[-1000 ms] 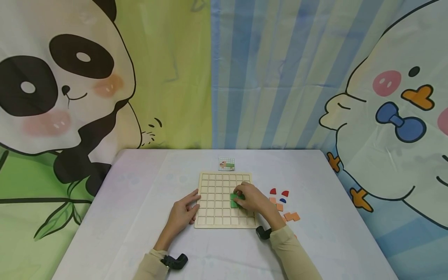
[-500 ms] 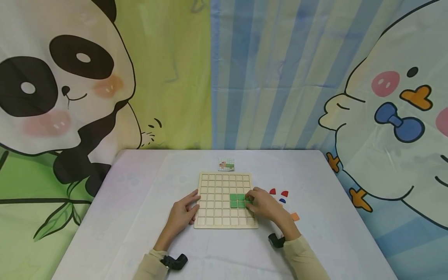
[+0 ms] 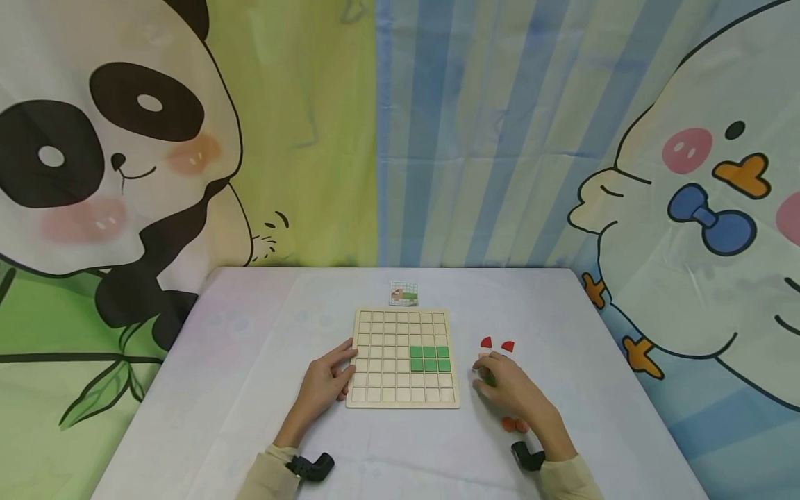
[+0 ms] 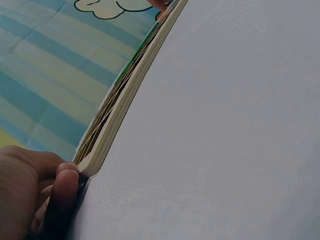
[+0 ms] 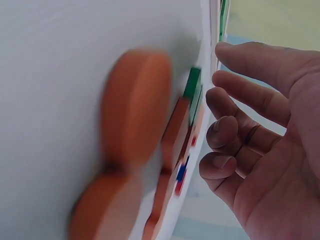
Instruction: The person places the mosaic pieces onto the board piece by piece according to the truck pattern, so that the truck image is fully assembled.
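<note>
A pale wooden grid board (image 3: 381, 382) lies on the table, with several green square tiles (image 3: 430, 359) filling a block at its right side. My left hand (image 3: 328, 378) holds the board's left edge; in the left wrist view its thumb and finger meet at the corner. My right hand (image 3: 509, 385) is right of the board, low over loose pieces, its fingers bent and nothing between them. Beneath it lies a green tile (image 5: 192, 82), partly covered in the head view. Beside this tile are orange square tiles (image 5: 175, 130) and a blue piece (image 5: 181, 172).
Two red quarter-round pieces (image 3: 508, 346) lie beyond my right hand. Rounded orange pieces (image 3: 509, 423) sit near the right wrist, blurred and large in the right wrist view. A small picture card (image 3: 403, 294) lies behind the board. A printed curtain (image 3: 475, 139) hangs behind the table.
My right hand has moved off the green block to the right and toward the loose pieces. The block's right column is now uncovered, all green. My left hand has stayed put.
</note>
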A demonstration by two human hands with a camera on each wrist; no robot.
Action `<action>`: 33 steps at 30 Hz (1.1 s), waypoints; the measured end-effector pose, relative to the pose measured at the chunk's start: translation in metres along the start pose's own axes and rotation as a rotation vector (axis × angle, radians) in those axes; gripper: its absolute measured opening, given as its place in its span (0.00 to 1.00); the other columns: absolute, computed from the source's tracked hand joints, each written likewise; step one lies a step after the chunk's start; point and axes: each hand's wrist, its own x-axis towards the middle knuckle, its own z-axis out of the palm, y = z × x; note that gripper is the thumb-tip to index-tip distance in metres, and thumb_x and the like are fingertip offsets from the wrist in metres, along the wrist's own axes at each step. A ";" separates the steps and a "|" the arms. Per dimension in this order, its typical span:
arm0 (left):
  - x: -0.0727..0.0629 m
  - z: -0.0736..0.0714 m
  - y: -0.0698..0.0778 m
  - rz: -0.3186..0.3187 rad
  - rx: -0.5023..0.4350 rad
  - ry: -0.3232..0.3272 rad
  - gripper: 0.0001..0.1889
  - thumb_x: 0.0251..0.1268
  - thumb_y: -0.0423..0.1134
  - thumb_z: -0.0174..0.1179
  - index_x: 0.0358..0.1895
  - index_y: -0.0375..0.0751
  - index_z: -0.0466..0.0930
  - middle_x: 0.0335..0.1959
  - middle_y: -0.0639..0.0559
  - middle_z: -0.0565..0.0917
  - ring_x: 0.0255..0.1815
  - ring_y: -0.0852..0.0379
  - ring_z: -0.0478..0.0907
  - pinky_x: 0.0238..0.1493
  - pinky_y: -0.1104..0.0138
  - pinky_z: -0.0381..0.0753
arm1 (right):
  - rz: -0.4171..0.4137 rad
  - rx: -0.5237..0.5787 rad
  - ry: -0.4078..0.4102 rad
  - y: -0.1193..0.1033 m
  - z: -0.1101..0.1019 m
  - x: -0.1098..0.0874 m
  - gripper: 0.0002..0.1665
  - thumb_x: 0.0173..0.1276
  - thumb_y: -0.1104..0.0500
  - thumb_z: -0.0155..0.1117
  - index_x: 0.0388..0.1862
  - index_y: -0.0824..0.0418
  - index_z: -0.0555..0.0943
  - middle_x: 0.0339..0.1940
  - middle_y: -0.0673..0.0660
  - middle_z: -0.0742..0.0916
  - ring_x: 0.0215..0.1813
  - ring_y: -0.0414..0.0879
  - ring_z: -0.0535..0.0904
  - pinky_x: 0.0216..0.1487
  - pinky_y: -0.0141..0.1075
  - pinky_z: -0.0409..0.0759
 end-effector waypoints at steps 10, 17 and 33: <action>0.000 -0.001 0.001 0.008 0.012 0.001 0.21 0.73 0.30 0.66 0.68 0.40 0.83 0.78 0.51 0.76 0.14 0.60 0.78 0.16 0.67 0.82 | 0.176 0.008 -0.038 0.012 -0.007 -0.021 0.14 0.66 0.57 0.79 0.50 0.55 0.88 0.36 0.47 0.81 0.38 0.40 0.74 0.39 0.32 0.79; 0.001 0.000 0.000 0.003 0.016 -0.001 0.21 0.74 0.30 0.66 0.68 0.40 0.83 0.79 0.51 0.75 0.14 0.60 0.78 0.16 0.67 0.82 | 0.233 0.016 -0.055 0.014 -0.010 -0.026 0.14 0.66 0.58 0.79 0.49 0.57 0.88 0.36 0.49 0.81 0.39 0.42 0.74 0.38 0.32 0.77; 0.000 0.000 0.002 -0.002 0.025 0.003 0.21 0.73 0.30 0.66 0.67 0.39 0.83 0.79 0.51 0.75 0.14 0.60 0.78 0.16 0.68 0.82 | 0.225 0.003 -0.066 0.012 -0.009 -0.025 0.14 0.65 0.57 0.79 0.48 0.58 0.88 0.35 0.48 0.81 0.37 0.41 0.74 0.36 0.31 0.78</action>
